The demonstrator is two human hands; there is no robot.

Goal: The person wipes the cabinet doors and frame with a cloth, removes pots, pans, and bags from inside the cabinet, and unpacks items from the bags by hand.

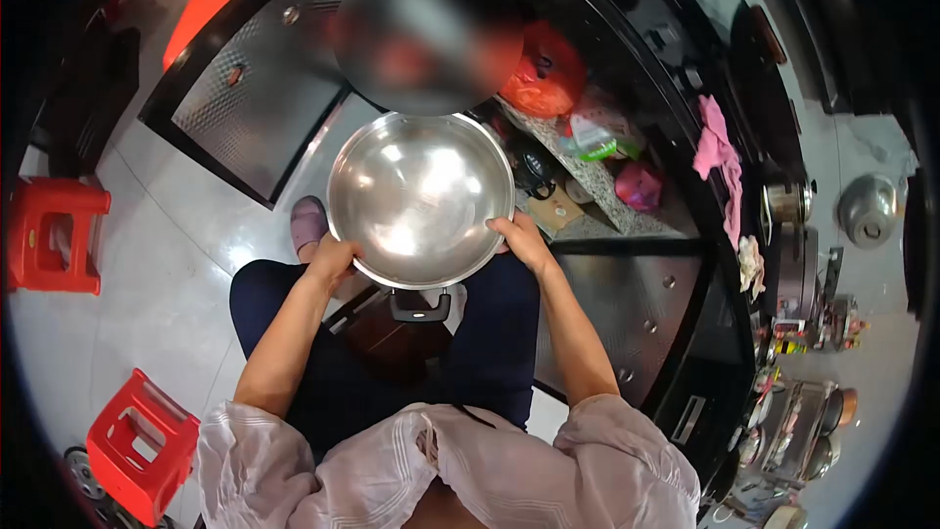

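Note:
A wide, shiny steel wok (421,201) is held level above my lap, its hollow side facing up. My left hand (335,259) grips its rim at the lower left, and my right hand (522,238) grips the rim at the right with the thumb over the edge. One black side handle (421,307) points toward my body, between my knees. Just beyond the far rim, a round dark area is blurred, and I cannot make out what it is.
To the right, an open cabinet holds a red plastic bag (548,69) and other bagged items on a stone shelf (573,162). Cabinet doors (259,69) stand open on both sides. Red stools (61,235) are on the left. A pink cloth (720,162) hangs from the counter edge.

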